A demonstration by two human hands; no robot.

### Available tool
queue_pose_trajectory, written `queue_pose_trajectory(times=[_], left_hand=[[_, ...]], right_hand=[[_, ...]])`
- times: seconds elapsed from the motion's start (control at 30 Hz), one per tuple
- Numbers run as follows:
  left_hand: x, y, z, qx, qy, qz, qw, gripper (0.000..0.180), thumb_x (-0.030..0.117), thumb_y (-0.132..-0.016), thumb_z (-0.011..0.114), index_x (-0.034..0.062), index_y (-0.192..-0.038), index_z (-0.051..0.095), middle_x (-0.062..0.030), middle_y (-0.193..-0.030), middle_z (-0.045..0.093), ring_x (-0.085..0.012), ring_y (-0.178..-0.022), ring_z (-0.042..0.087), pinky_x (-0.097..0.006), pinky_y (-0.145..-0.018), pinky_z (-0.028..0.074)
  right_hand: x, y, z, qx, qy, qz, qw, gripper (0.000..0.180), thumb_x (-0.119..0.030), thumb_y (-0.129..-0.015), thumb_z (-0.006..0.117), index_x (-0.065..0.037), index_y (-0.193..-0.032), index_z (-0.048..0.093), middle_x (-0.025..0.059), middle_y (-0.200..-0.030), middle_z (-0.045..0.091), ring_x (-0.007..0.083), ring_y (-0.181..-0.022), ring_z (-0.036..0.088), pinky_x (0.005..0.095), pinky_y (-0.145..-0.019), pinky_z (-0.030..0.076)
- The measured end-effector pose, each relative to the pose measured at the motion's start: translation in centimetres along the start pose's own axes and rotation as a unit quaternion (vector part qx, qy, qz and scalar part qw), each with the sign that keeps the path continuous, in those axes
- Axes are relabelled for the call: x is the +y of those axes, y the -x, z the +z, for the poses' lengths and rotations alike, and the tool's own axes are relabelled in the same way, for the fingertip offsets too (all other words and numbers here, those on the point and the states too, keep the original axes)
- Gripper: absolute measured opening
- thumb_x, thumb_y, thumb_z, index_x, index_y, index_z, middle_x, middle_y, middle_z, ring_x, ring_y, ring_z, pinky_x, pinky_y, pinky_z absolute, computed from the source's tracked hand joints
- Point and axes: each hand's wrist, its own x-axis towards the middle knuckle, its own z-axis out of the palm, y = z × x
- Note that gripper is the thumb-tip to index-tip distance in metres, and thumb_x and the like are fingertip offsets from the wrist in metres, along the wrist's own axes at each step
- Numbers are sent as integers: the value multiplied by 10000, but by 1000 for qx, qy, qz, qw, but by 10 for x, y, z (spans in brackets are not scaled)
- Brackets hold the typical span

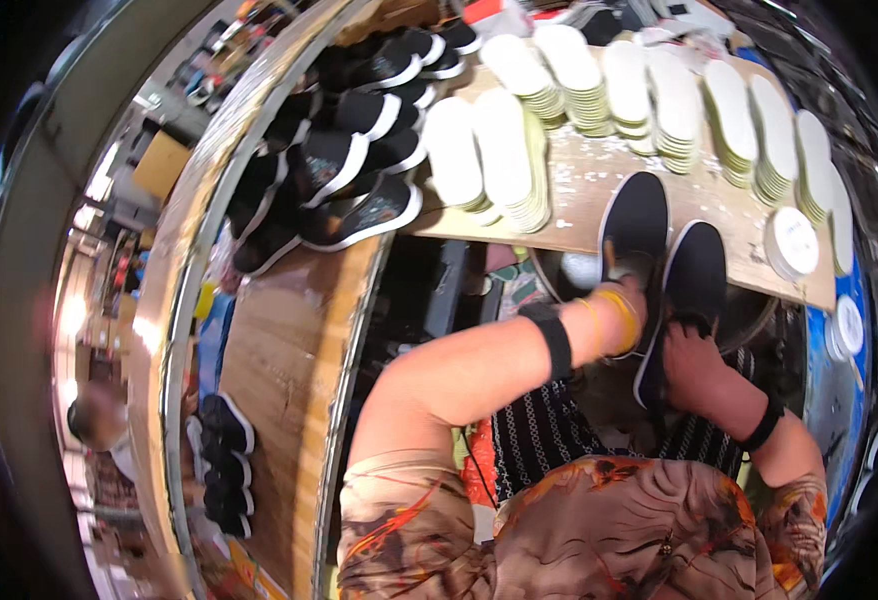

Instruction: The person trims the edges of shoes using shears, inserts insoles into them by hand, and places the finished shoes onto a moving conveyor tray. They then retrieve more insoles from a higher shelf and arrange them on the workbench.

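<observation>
Two black slip-on shoes with white edging lie side by side on the wooden bench [599,175]. My left hand [627,283], with a yellow band and a black strap at the wrist, reaches into the opening of the left shoe [634,215] and is mostly hidden inside it. My right hand [691,352], a black strap on its wrist, grips the heel end of the right shoe [694,268] at the bench's near edge.
Several stacks of white insoles [579,75] stand along the back of the bench. A heap of black shoes [344,160] fills the left end. Round white tins [791,243] sit at the right. More black shoes [221,460] lie on a curved wooden surface lower left.
</observation>
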Motion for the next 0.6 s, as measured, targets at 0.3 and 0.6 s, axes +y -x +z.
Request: queue_pose_trajectory(times=[0.3,0.6], left_hand=[[-12,22,-3,180,309,-205,911,371,288,-736,628,33,-1004,605,-148,-1009,596,-301,-885,605,-377,-738,487],[24,-15,-10,347,483,-295,748,468,91,-734,549,-11,-1167,402,-236,-863,608,-381,-837,585,-432,-734,467]], right_hand=[[19,13,-19,113,-118,-4,987,538,-190,-668,666,47,-1123,503,160,-1025,543,254,-966,537,342,-821,451],[49,96,-31,363,-354,-18,862,378,-39,-623,678,7,-984,576,162,-871,600,284,-796,596,335,-717,472]])
